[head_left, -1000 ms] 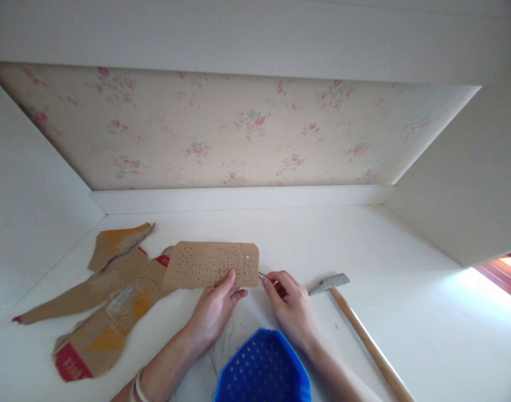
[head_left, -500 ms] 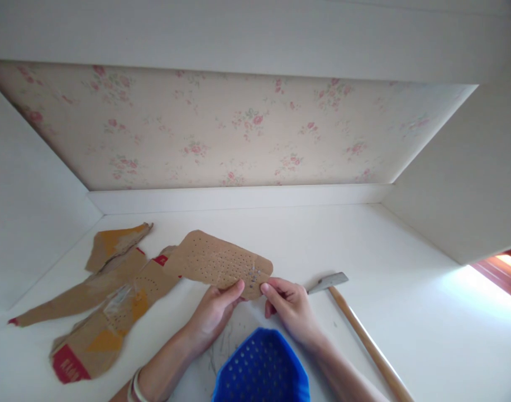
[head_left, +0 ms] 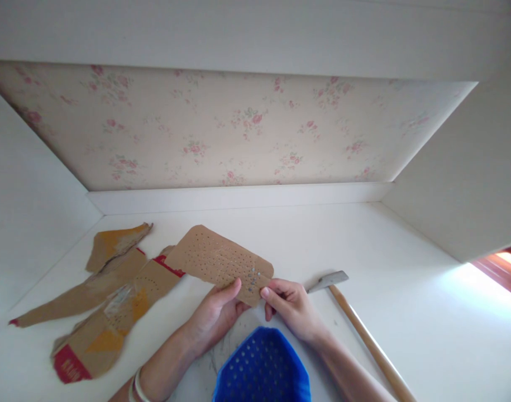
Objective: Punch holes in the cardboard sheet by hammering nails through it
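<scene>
A flat piece of brown cardboard (head_left: 217,254), pricked with many small holes, is held up tilted above the white surface. My left hand (head_left: 215,310) grips its lower edge, thumb on top and fingers underneath. At the right end my right hand (head_left: 289,307) pinches the edge between thumb and forefinger; whether something small is also in the pinch is hidden. Several small grey metal dots, like nail heads, show on the cardboard near that thumb. Just below the hands stands a blue plastic basket (head_left: 263,363) with round holes.
Torn cardboard pieces (head_left: 100,312) with red and orange patches lie at the left. A hammer (head_left: 364,332) with a wooden handle lies at the right. Thin dark nail-like bits (head_left: 224,349) lie left of the basket. A floral panel (head_left: 238,128) rises behind the white surface.
The cardboard has tilted slightly, its far left end a little higher and its right end lower. Both hands keep nearly the same places on it.
</scene>
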Tool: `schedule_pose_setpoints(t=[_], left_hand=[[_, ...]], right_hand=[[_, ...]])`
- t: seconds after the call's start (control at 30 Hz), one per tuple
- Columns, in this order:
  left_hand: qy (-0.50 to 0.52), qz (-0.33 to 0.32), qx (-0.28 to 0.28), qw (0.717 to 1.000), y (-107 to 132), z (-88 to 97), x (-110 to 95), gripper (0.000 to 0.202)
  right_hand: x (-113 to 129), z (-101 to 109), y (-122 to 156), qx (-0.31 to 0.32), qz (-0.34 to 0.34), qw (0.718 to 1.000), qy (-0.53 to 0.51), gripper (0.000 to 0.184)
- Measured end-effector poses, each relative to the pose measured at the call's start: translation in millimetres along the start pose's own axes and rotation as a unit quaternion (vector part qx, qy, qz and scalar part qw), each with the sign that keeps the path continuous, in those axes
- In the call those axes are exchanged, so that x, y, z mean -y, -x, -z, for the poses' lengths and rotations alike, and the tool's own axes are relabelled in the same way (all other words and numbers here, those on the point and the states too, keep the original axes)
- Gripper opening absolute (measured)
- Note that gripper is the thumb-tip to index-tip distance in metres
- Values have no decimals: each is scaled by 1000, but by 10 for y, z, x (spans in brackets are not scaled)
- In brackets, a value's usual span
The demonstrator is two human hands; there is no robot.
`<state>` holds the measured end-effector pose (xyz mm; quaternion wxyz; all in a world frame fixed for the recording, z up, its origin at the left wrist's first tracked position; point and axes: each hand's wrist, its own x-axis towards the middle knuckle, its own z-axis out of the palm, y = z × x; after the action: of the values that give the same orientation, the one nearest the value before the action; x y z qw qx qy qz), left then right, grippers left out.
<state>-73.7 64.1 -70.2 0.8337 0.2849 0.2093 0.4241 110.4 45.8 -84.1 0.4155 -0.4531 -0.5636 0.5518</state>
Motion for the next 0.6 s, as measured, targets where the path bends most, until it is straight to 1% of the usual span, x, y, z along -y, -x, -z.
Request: schedule_pose_setpoints(t=[0.2,0.4,0.6], left_hand=[[11,16,14,1000,8,-1,-3,30],[8,-4,-17,1000,12,16,30,28],[-17,19,-31,999,55,-25,15,29]], right_hand=[[17,-7,3,-3,3,1000,2,38],[17,-15,-3,-7,1,1000,-2,38],[10,-20,-4,-18,-5,1000,-1,37]])
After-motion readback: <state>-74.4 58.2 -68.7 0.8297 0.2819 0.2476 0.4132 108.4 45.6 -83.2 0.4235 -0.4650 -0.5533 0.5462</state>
